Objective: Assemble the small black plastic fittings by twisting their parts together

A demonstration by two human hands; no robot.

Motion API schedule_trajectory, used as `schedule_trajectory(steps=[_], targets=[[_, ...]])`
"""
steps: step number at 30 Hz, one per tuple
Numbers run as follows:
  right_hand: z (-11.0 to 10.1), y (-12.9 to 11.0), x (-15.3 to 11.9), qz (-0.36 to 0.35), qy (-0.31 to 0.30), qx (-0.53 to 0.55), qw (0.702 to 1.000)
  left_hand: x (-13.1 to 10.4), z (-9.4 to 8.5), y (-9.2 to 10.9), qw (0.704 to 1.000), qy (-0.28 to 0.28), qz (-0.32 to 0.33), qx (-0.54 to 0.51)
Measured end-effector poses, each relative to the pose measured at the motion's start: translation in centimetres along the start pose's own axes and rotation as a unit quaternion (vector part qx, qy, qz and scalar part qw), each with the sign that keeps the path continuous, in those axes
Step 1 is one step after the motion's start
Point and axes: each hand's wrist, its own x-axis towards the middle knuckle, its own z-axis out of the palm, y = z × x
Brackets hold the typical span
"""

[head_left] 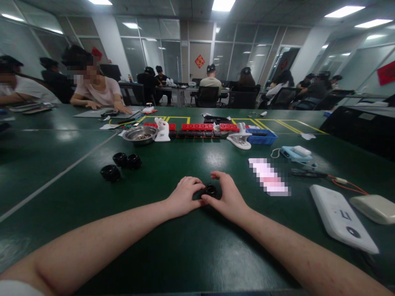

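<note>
A small black round part (211,190) with a ring-shaped opening on top rests on the green table between my two hands. My left hand (186,195) closes on its left side, thumb and fingers against it. From the right, my right hand (227,196) curves round it, with the thumb at its near edge and the fingers bent past its far side. The part's lower body is partly hidden by my fingers. Off to the left stand three similar glossy black round parts (110,173), two of them close together.
Farther back are a metal bowl (135,135) of small pieces, white clip stands (240,137), a red strip (197,127) and a blue bin (262,137). On the right lie a blurred pink-white item (268,176), a light-blue device (294,153) and a white device (342,218). Other people sit beyond.
</note>
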Motion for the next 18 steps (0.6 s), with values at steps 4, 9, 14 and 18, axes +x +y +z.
schedule_trajectory(steps=[4,9,14,18], targets=[[0.15,0.19,0.08,0.000,-0.021,0.007,1.000,0.01,-0.05,0.01,1.000,-0.005,-0.003,-0.001],[-0.08,-0.10,-0.34,-0.061,-0.056,0.039,0.996,-0.02,-0.02,-0.06,1.000,-0.001,0.000,-0.003],[0.00,-0.16,-0.22,-0.014,0.004,0.005,1.000,-0.07,-0.10,0.06,1.000,-0.004,0.000,-0.001],[0.27,0.13,0.06,0.012,0.006,0.013,1.000,-0.02,-0.02,0.04,1.000,0.001,-0.003,-0.001]])
